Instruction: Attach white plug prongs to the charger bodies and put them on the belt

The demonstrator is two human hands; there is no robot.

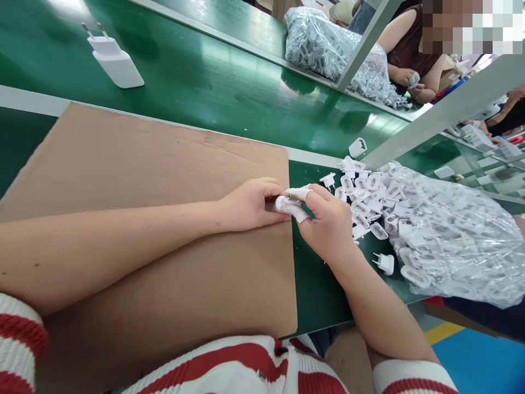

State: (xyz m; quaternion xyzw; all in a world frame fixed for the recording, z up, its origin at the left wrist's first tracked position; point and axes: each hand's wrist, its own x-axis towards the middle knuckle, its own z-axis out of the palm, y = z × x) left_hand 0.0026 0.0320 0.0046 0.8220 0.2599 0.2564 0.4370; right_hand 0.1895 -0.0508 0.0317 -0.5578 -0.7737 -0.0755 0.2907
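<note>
My left hand (256,203) is closed round a small white plastic piece (280,204) at the right edge of the cardboard sheet. My right hand (329,223) meets it there, with white covers on its thumb and finger, which press on the same piece. Much of the piece is hidden by the fingers, so its exact kind is unclear. Just right of my right hand lies a loose pile of white plug shells with pins (361,198). One single plug part (384,264) lies nearer the table edge.
The cardboard sheet (143,164) covers the green table before me. A finished-looking white charger (115,63) stands far left, and a white housing (357,147) near the post. A clear bag of white parts (459,235) lies right. Beyond the metal frame, a person (410,60) handles another white piece.
</note>
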